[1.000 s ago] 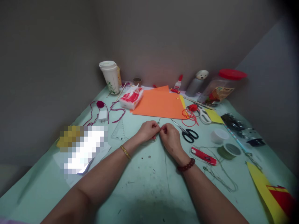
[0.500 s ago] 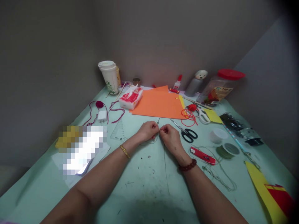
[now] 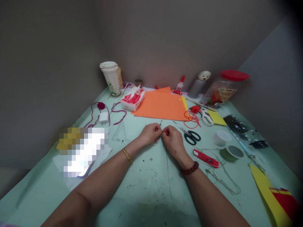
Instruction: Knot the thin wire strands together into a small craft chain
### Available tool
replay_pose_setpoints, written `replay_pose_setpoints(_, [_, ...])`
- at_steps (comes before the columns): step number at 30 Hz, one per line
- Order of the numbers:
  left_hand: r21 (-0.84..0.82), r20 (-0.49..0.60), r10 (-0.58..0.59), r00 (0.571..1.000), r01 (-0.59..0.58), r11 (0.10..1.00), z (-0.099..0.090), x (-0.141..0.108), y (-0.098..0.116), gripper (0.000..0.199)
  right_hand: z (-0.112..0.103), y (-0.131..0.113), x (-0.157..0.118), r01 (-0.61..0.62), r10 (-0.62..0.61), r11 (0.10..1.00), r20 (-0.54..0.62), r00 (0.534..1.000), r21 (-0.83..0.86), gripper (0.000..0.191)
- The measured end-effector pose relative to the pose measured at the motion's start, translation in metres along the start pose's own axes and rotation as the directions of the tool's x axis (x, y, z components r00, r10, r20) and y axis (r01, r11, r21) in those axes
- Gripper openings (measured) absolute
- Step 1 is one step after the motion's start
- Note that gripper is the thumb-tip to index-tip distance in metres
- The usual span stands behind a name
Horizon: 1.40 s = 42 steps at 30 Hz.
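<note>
My left hand is closed in a pinch at the middle of the table, its fingertips beside those of my right hand, which is pinched too. A thin green cord hangs from between the hands and runs down over the tabletop; a loop of it curves below my left hand. The small part between the fingertips is mostly hidden. Black-handled scissors lie open just right of my right hand. To the left of my left hand is a clear set square.
Orange paper lies behind the hands, with a tissue pack at its left. A red cutter, a green cord spool and a red-lidded jar stand or lie right. A white cup stands back left.
</note>
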<state>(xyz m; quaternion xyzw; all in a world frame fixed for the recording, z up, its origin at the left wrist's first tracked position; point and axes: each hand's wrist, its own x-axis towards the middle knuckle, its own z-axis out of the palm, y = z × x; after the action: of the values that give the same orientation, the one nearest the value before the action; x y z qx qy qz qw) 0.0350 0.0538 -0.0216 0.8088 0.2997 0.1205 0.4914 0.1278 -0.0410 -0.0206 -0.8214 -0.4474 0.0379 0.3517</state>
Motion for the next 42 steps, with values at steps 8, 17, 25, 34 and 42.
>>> replay_pose_setpoints(8, [0.030, 0.015, -0.031, 0.999, 0.030, 0.999, -0.002, -0.001, 0.005, 0.017, -0.010, -0.001, 0.001, -0.123, 0.107, 0.980, 0.111, 0.988, 0.155, 0.008])
replay_pose_setpoints(17, [0.007, 0.027, -0.026, 0.999, 0.026, 1.000, -0.002, -0.002, 0.005, 0.016, -0.003, -0.002, 0.001, -0.029, 0.029, 1.000, 0.025, 0.999, -0.001, 0.007])
replay_pose_setpoints(25, [0.021, 0.041, -0.037, 0.998, 0.036, 0.999, -0.003, -0.002, 0.006, 0.019, -0.012, -0.001, 0.001, -0.123, 0.106, 0.987, 0.149, 0.983, 0.106, 0.005])
replay_pose_setpoints(34, [0.006, 0.019, -0.004, 1.000, 0.004, 1.000, -0.002, -0.004, 0.003, 0.020, -0.008, 0.000, 0.002, -0.062, 0.060, 0.998, 0.078, 0.995, 0.020, 0.007])
replay_pose_setpoints(42, [0.065, -0.008, 0.003, 1.000, -0.003, 0.998, -0.003, -0.005, 0.006, 0.021, -0.009, 0.001, 0.001, -0.057, 0.056, 0.998, 0.098, 0.994, 0.012, 0.005])
